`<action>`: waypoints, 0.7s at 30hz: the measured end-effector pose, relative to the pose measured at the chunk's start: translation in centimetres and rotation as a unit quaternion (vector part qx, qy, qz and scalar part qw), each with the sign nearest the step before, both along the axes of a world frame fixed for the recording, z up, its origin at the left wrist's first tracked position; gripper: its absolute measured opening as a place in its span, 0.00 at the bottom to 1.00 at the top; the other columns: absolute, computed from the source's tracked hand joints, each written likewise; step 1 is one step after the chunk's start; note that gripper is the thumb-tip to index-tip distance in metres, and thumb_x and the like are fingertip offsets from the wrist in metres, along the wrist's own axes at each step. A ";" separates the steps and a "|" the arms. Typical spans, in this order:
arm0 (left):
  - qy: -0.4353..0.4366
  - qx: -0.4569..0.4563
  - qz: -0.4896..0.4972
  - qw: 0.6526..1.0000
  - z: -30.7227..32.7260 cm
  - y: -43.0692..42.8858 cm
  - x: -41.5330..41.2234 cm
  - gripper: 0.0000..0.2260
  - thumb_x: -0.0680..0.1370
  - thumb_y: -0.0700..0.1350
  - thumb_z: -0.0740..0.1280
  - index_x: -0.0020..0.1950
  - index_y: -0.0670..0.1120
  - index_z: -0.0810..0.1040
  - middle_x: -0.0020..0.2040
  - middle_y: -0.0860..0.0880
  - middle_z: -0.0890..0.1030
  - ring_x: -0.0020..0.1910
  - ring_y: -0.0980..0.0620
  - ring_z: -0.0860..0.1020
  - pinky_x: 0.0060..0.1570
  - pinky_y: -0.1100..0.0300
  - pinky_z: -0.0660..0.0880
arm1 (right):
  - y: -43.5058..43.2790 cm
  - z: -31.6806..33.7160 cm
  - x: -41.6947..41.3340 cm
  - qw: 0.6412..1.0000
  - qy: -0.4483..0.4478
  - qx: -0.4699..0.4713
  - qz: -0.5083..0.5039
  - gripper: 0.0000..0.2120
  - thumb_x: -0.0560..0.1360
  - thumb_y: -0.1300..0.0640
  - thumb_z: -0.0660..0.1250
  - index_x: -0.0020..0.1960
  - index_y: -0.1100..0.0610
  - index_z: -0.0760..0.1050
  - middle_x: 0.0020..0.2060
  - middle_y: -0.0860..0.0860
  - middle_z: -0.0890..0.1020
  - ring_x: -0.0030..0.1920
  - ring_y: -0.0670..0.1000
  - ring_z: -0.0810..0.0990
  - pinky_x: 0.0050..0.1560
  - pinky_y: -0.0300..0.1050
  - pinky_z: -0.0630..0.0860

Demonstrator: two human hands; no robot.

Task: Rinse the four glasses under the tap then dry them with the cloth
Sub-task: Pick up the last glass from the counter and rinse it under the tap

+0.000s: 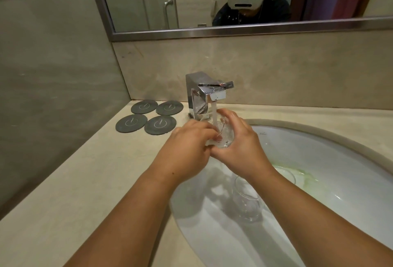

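Observation:
A clear glass (223, 136) is held under the chrome tap (205, 94), and water streams from the spout into it. My right hand (240, 139) wraps around its outside from the right. My left hand (191, 145) is on its left side, with fingers reaching into the glass. A second clear glass (246, 199) stands in the white sink (340, 160) below my right forearm. Another glass (286, 174) shows partly behind that forearm, near a greenish stain. No cloth is in view.
Several dark round coasters (146, 117) lie on the beige counter (85, 181) left of the tap. A wall closes the left side. A framed mirror (234, 30) hangs above the backsplash and reflects a person wearing a white headset.

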State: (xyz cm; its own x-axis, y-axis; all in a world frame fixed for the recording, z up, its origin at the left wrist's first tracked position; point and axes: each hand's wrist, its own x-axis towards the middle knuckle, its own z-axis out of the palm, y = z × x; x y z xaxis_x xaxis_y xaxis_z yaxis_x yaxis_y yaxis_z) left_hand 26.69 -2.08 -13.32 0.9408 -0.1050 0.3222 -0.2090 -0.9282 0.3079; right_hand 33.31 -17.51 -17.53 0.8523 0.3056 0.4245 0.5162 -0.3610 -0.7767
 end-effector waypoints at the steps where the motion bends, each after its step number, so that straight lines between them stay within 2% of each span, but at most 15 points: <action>1: 0.014 -0.008 -0.008 1.000 0.0 0.0 0.0 0.23 0.72 0.40 0.62 0.65 0.51 0.84 0.67 0.57 0.81 0.68 0.49 0.74 0.66 0.46 0.73 | 0.1 -0.1 0.1 1.000 -0.002 -0.012 0.003 0.44 0.67 0.56 0.81 0.79 0.46 0.68 0.70 0.45 0.76 0.73 0.50 0.72 0.71 0.41 0.69; 3: 0.047 -0.011 -0.011 0.999 -0.2 0.1 -0.1 0.27 0.73 0.36 0.62 0.71 0.51 0.79 0.71 0.55 0.77 0.72 0.49 0.71 0.69 0.46 0.72 | 0.3 -0.2 0.1 0.999 -0.013 -0.034 0.010 0.44 0.67 0.57 0.82 0.80 0.51 0.68 0.72 0.47 0.75 0.74 0.51 0.71 0.69 0.36 0.64; 5: 0.077 -0.002 -0.002 0.997 -0.6 0.1 0.0 0.28 0.75 0.33 0.62 0.74 0.51 0.75 0.73 0.54 0.75 0.74 0.50 0.69 0.71 0.47 0.70 | 0.5 -0.3 0.1 0.998 -0.033 -0.044 0.016 0.43 0.66 0.58 0.81 0.79 0.51 0.70 0.72 0.46 0.76 0.73 0.52 0.71 0.70 0.36 0.65; 7: 0.095 -0.008 -0.004 0.995 -0.7 0.0 0.1 0.27 0.75 0.34 0.60 0.71 0.53 0.76 0.70 0.52 0.79 0.71 0.47 0.74 0.67 0.47 0.74 | 0.5 -0.3 0.0 0.998 -0.045 -0.044 0.023 0.42 0.66 0.59 0.80 0.77 0.48 0.72 0.71 0.44 0.76 0.71 0.52 0.72 0.71 0.39 0.67; 9: 0.105 -0.025 -0.004 0.994 -0.6 -0.1 0.2 0.26 0.74 0.34 0.59 0.67 0.54 0.79 0.63 0.51 0.83 0.63 0.46 0.80 0.61 0.48 0.77 | 0.4 -0.2 -0.1 0.998 -0.049 -0.041 0.029 0.41 0.66 0.60 0.79 0.76 0.46 0.73 0.71 0.43 0.76 0.71 0.52 0.72 0.69 0.36 0.66; 10: 0.109 -0.025 -0.001 0.994 -0.7 -0.1 0.2 0.26 0.75 0.33 0.60 0.68 0.53 0.80 0.63 0.51 0.84 0.63 0.47 0.80 0.61 0.50 0.77 | 0.3 -0.1 -0.1 0.997 -0.049 -0.040 0.032 0.41 0.66 0.61 0.79 0.76 0.46 0.73 0.71 0.43 0.76 0.71 0.51 0.72 0.68 0.34 0.65; 12: 0.107 -0.016 -0.001 0.994 -0.7 -0.1 0.3 0.27 0.76 0.32 0.61 0.72 0.51 0.78 0.68 0.52 0.81 0.68 0.49 0.77 0.65 0.54 0.75 | 0.3 0.0 -0.1 0.997 -0.051 -0.040 0.039 0.41 0.65 0.62 0.79 0.75 0.45 0.73 0.70 0.43 0.77 0.70 0.51 0.72 0.67 0.29 0.64; 14: 0.092 -0.004 -0.010 0.996 -1.0 -0.1 0.4 0.27 0.76 0.32 0.62 0.73 0.50 0.75 0.71 0.53 0.76 0.72 0.50 0.72 0.68 0.52 0.73 | 0.4 0.1 -0.1 0.996 -0.059 -0.049 0.050 0.41 0.64 0.62 0.80 0.75 0.46 0.74 0.68 0.43 0.77 0.69 0.51 0.73 0.66 0.25 0.63; 16: 0.096 0.009 -0.009 0.995 -1.0 0.0 0.3 0.24 0.76 0.33 0.62 0.70 0.49 0.75 0.70 0.52 0.75 0.70 0.48 0.72 0.66 0.48 0.73 | 0.3 0.1 -0.2 0.994 -0.062 -0.063 0.060 0.41 0.64 0.61 0.80 0.75 0.45 0.73 0.68 0.44 0.77 0.69 0.51 0.73 0.66 0.24 0.62; 19: 0.127 0.007 -0.005 0.992 -0.7 -0.2 0.1 0.15 0.74 0.32 0.62 0.55 0.48 0.77 0.58 0.49 0.79 0.56 0.43 0.80 0.55 0.44 0.78 | 0.2 0.0 -0.4 0.993 -0.052 -0.077 0.072 0.42 0.65 0.60 0.80 0.75 0.42 0.72 0.69 0.42 0.76 0.71 0.50 0.72 0.67 0.28 0.63; 21: 0.125 -0.010 -0.010 0.992 -0.7 -0.2 0.1 0.15 0.73 0.30 0.61 0.52 0.47 0.78 0.51 0.49 0.81 0.50 0.44 0.80 0.51 0.43 0.78 | 0.2 0.1 -0.5 0.994 -0.046 -0.069 0.070 0.41 0.65 0.60 0.80 0.74 0.42 0.73 0.67 0.40 0.77 0.70 0.49 0.73 0.67 0.34 0.68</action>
